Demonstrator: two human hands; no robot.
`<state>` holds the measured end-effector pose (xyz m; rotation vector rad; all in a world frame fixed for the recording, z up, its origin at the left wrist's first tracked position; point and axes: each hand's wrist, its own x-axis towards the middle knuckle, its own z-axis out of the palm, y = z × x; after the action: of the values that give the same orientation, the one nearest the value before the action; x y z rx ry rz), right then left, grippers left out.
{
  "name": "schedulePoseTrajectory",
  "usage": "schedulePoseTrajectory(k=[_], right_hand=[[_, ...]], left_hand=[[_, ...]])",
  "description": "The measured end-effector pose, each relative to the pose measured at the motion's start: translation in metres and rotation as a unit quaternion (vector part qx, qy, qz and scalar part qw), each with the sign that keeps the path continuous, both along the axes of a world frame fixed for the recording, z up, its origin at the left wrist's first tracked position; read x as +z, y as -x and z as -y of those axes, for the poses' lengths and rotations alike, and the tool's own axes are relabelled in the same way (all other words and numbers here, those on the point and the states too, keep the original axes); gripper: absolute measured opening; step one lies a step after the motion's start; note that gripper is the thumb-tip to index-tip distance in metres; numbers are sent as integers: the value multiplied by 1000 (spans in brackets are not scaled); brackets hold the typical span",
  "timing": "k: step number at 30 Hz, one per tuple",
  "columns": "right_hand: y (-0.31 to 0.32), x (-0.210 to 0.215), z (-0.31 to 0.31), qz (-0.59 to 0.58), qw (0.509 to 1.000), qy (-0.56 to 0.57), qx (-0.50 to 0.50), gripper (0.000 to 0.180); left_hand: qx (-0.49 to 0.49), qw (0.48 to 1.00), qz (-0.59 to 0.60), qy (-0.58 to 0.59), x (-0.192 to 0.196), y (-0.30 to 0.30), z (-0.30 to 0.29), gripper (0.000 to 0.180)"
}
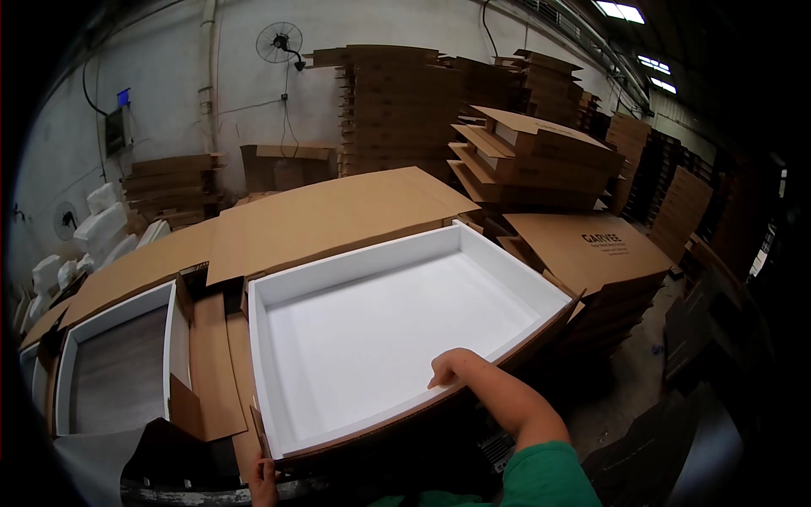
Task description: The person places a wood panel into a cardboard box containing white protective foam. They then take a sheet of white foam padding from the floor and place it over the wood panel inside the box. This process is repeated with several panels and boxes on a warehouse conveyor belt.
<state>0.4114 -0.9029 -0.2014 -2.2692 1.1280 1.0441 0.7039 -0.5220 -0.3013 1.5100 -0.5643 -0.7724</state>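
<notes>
Now | my right hand (448, 372) curled over the near rim of the foam tray (372, 338), frame centre | left hand (263, 480) pinching the box (473, 389) corner, lower left

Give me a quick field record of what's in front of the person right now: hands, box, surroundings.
left hand: at the near left corner of the open carton, fingers on its edge
right hand: on the near rim of the white foam liner, grip hidden
open carton: brown cardboard, lined white, nothing inside
second lined carton: to the left, also open
flat cardboard sheets: behind both cartons
cardboard stacks: along the back wall
wall fan: mounted high
</notes>
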Motion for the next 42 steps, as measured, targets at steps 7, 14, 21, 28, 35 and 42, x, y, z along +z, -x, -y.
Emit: schedulePoseTrajectory(k=[7, 14, 21, 28, 35, 42], right_hand=[[6, -16, -8, 19, 1000, 12, 20, 58], [9, -64, -18, 26, 999, 3, 29, 59], [13, -59, -14, -10, 998, 2, 63, 66], [50, -61, 10, -54, 998, 25, 9, 64], [87, -89, 53, 26, 999, 20, 42, 43], [102, -162, 159, -89, 977, -180, -69, 46]], left_hand=[[11, 1000, -3, -15, -4, -4, -2, 41], [47, 998, -40, -26, 15, 4, -2, 34], [1, 1000, 1, -7, 5, -4, 4, 27], [-60, 979, 189, -39, 31, 35, 22, 34], [-86, 980, 179, -20, 20, 62, 45, 39], [-164, 980, 74, -82, 37, 56, 50, 41]])
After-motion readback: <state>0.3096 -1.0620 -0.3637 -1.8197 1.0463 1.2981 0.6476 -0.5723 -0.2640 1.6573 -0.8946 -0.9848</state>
